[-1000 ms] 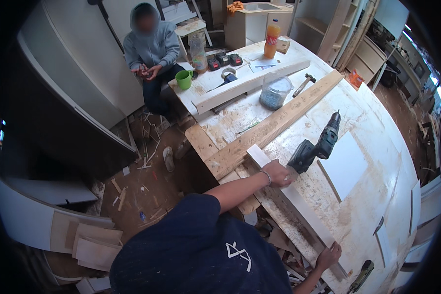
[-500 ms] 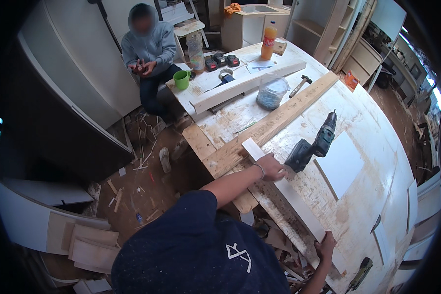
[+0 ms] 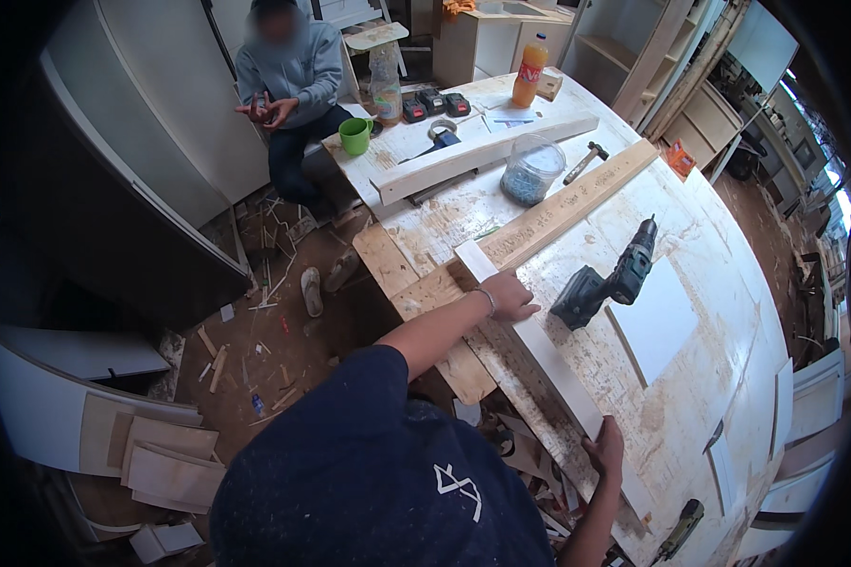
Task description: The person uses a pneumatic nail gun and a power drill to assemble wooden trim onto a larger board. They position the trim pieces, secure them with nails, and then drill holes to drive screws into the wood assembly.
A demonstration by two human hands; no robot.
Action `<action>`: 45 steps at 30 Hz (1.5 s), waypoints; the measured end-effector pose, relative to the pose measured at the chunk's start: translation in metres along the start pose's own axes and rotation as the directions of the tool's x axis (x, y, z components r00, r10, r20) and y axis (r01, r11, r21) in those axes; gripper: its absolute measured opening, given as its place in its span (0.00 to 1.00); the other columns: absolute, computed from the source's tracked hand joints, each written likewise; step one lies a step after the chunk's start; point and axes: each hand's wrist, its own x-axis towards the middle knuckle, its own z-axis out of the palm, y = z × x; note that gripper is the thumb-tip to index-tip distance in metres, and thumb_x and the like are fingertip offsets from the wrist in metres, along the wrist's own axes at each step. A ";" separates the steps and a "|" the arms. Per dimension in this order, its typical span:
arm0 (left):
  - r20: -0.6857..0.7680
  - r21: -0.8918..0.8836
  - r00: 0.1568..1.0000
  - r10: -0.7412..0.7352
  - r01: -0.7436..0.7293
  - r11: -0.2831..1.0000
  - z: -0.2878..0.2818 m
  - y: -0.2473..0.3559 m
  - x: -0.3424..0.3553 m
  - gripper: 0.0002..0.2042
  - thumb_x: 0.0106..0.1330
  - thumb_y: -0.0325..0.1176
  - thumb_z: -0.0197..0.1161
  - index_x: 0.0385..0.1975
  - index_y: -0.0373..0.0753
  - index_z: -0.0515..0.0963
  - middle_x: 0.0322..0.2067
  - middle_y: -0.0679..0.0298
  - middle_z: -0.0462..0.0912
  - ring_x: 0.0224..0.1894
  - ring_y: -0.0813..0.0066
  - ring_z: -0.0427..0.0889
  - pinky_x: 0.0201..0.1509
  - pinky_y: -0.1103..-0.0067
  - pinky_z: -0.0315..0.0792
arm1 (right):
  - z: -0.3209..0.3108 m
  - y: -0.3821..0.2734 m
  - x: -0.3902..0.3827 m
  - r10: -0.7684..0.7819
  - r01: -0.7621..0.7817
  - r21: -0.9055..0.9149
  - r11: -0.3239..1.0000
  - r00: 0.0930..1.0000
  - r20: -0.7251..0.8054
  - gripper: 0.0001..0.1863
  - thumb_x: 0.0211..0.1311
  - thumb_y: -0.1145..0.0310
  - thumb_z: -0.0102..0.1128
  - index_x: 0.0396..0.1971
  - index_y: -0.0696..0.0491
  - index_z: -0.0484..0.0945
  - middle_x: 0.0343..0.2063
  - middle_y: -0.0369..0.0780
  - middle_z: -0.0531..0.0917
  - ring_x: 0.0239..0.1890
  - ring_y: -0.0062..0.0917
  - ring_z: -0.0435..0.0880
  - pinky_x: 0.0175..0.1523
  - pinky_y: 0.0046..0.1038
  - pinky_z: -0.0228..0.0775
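A long, narrow white board (image 3: 560, 367) lies aslant near the worktable's front edge, its far end against a bare wooden plank (image 3: 577, 203). My left hand (image 3: 508, 297) grips it near the far end, thumb along the top face and fingers over the other side. Lower down, my right hand (image 3: 607, 446) is closed around its edge by the near end; part of its fingers is hidden. Just right of my left hand, a cordless drill (image 3: 624, 269) rests on the table, beside a flat white panel (image 3: 660, 326).
On the worktable (image 3: 719, 283) are a hammer (image 3: 586, 163), a tub of screws (image 3: 531, 172), another white beam (image 3: 482, 156), a green mug (image 3: 356, 136), an orange drink bottle (image 3: 529, 74) and a dark green tool (image 3: 681, 532). Another person (image 3: 288, 85) sits at the far left. Wood scraps litter the floor.
Both hands and the white board have shifted a little away from me and to the left. The view has tilted slightly. The drill stays where it lay.
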 end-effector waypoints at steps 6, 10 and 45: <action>0.084 0.012 0.996 -0.006 0.005 1.000 -0.015 -0.014 0.009 0.28 0.75 0.58 0.47 0.35 0.42 0.87 0.34 0.55 0.89 0.43 0.55 0.85 0.63 0.64 0.67 | 0.001 -0.010 0.016 0.010 -0.009 -0.023 1.000 0.999 0.034 0.27 0.43 0.64 0.76 0.41 0.58 0.71 0.37 0.53 0.80 0.45 0.53 0.80 0.51 0.48 0.72; 0.004 0.021 1.000 0.023 -0.023 1.000 -0.006 -0.007 0.019 0.27 0.74 0.59 0.50 0.36 0.41 0.87 0.37 0.54 0.88 0.45 0.56 0.84 0.62 0.64 0.68 | 0.004 -0.004 0.019 -0.027 0.026 0.020 0.999 0.999 0.026 0.28 0.45 0.61 0.77 0.41 0.57 0.70 0.37 0.53 0.80 0.44 0.52 0.80 0.50 0.48 0.72; 0.644 0.001 0.691 0.328 -0.430 0.903 0.071 0.284 0.092 0.37 0.52 0.44 0.76 0.62 0.35 0.73 0.45 0.42 0.85 0.49 0.45 0.85 0.55 0.62 0.79 | 0.007 0.306 -0.215 0.783 -0.690 0.548 0.472 0.042 -0.621 0.18 0.62 0.57 0.70 0.47 0.52 0.85 0.48 0.49 0.84 0.55 0.42 0.81 0.61 0.41 0.72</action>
